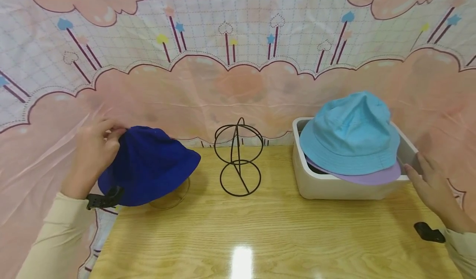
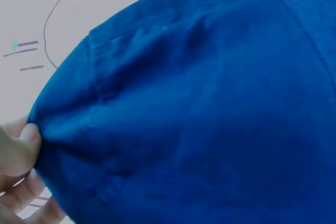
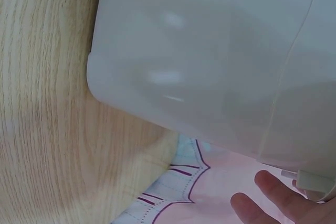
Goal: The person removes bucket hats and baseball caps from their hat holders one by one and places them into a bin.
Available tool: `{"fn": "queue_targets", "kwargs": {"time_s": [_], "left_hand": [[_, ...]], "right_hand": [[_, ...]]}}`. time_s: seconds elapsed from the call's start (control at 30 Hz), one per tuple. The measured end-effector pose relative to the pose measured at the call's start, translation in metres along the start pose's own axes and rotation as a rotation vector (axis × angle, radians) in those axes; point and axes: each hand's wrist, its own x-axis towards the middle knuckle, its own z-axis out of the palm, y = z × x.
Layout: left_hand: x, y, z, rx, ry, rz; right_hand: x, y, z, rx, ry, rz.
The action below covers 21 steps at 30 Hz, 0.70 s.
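My left hand (image 1: 94,149) pinches the edge of a dark blue bucket hat (image 1: 148,167) between thumb and fingers. That hat sits tilted over a wire stand (image 1: 182,194), of which only the base ring shows. In the left wrist view, the blue hat (image 2: 199,114) fills most of the picture, with the thumb (image 2: 21,150) on its edge. On the other side, my right hand (image 1: 433,184) rests at the right rim of a white bin (image 1: 342,188), its fingers extended. A light blue bucket hat (image 1: 351,134) lies on top of a lilac hat (image 1: 372,177) in the bin.
A bare black wire stand (image 1: 239,163) stands between the blue hat and the bin, near the table's back edge. Behind the wooden table (image 1: 275,233) hangs a patterned pink and white cloth (image 1: 241,84).
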Motion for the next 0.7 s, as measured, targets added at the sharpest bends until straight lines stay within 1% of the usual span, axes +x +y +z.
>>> {"fn": "queue_targets", "kwargs": {"time_s": [0.03,0.1,0.17,0.27,0.3,0.33,0.4,0.5,0.57,0.63,0.7], "left_hand": [[-0.002,0.000,0.001,-0.005,-0.003,-0.016],[-0.004,0.001,0.003,-0.005,-0.012,-0.028],[-0.007,0.002,0.005,-0.004,-0.033,-0.029],[-0.010,0.001,0.008,0.004,-0.079,-0.025],[-0.010,0.001,0.008,0.001,-0.095,-0.034],[-0.010,0.000,0.008,-0.004,-0.110,-0.048],[-0.009,-0.003,0.006,-0.044,-0.148,-0.109],[-0.005,-0.005,0.000,-0.089,-0.176,-0.202],[-0.003,-0.006,-0.003,-0.112,-0.183,-0.254],[-0.003,-0.005,-0.004,-0.104,-0.175,-0.282],[-0.004,-0.004,-0.004,-0.095,-0.160,-0.293]], "right_hand": [[0.000,0.000,0.000,0.000,0.003,-0.004],[0.000,0.000,0.001,0.003,0.009,-0.010],[0.000,0.001,0.001,0.006,0.011,-0.012],[0.000,0.001,0.000,0.010,0.017,-0.015],[0.000,0.001,0.000,0.010,0.019,-0.014],[0.001,0.001,0.000,0.010,0.024,-0.016],[0.001,0.001,0.000,0.012,0.031,-0.020],[0.001,0.002,0.000,0.013,0.044,-0.034],[0.001,0.002,0.001,0.014,0.049,-0.044],[0.001,0.002,0.002,0.013,0.048,-0.046],[0.001,0.002,0.002,0.015,0.047,-0.046]]}}
